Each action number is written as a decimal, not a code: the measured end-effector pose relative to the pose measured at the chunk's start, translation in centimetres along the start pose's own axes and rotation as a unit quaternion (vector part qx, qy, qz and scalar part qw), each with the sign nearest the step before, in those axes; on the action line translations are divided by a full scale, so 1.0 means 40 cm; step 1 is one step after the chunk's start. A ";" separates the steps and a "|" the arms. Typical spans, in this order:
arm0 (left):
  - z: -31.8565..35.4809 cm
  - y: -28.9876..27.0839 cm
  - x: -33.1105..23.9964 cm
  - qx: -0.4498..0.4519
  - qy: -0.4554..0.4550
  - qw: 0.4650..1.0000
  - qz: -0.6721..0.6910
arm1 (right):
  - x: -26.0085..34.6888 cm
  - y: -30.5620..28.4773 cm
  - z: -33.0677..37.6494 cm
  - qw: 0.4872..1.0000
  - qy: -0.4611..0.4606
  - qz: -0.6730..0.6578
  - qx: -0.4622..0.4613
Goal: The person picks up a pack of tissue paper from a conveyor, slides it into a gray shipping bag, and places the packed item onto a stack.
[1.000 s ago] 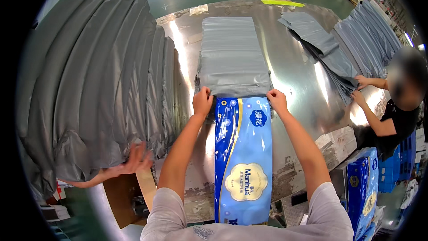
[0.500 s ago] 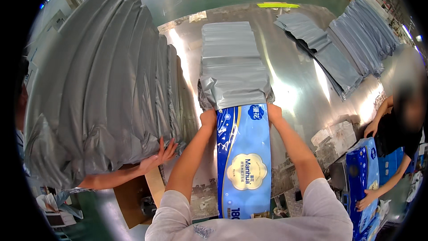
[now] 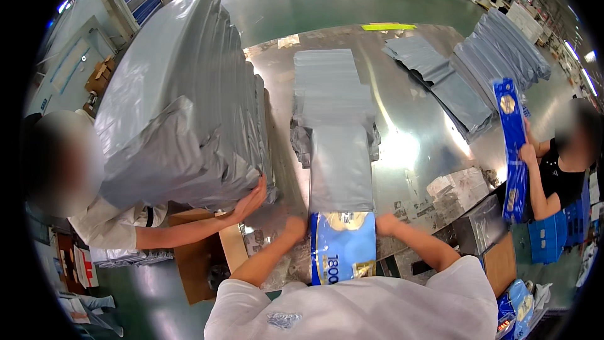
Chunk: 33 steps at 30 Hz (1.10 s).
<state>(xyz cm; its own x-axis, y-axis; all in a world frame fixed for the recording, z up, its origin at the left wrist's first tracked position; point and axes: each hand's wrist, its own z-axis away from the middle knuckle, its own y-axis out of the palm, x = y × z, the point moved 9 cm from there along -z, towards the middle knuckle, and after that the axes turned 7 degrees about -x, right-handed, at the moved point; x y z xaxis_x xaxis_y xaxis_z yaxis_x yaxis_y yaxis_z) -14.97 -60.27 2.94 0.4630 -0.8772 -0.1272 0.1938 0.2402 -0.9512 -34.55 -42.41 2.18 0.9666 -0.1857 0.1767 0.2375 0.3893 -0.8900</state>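
Observation:
A long blue package of tissue paper [image 3: 343, 245] lies before me, its near end bare. Its far part is inside a grey plastic mailing bag [image 3: 341, 176], which stretches smoothly around it. My left hand [image 3: 296, 228] is closed at the left corner of the bag's mouth. At the right corner my right hand [image 3: 385, 224] is closed too, the fingers partly hidden. Beyond, several flat grey bags [image 3: 324, 75] are stacked on the metal table [image 3: 409, 170], with the filled bag lying across their near part.
At the left a co-worker's hand [image 3: 251, 198] rests against a tall stack of grey packed bags [image 3: 182, 107]. To the right another person lifts a blue package [image 3: 511, 151]. More grey bags [image 3: 503, 56] lie at the far right. A cardboard box [image 3: 198, 264] stands below the left table edge.
My hands have drawn the bag's mouth toward me, covering much more of the package. The person at the right has raised a blue package upright. The left co-worker has leaned into view.

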 end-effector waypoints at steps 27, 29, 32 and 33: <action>0.107 -0.121 -0.176 -0.014 -0.005 0.944 0.328 | 0.151 -0.169 0.154 0.923 -0.083 -0.299 -0.227; 0.196 -0.098 -0.107 -0.089 0.012 0.973 0.212 | 0.029 -0.030 0.177 0.926 0.009 -0.338 -0.165; 0.259 0.038 -0.002 0.012 -0.120 0.954 0.276 | 0.000 0.056 0.209 0.862 0.075 -0.489 -0.108; 0.267 0.027 -0.013 -0.058 -0.141 0.958 0.244 | -0.003 0.075 0.225 0.823 0.089 -0.552 -0.097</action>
<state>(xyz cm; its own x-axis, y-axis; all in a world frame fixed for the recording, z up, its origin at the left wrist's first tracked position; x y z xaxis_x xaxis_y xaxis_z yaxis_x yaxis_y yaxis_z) -5.76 -55.12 4.96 0.6929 -0.5209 -0.4985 -0.1949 0.5303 -0.8251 -33.08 -33.11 3.29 0.1386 -0.4651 0.8743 0.9252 -0.2542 -0.2819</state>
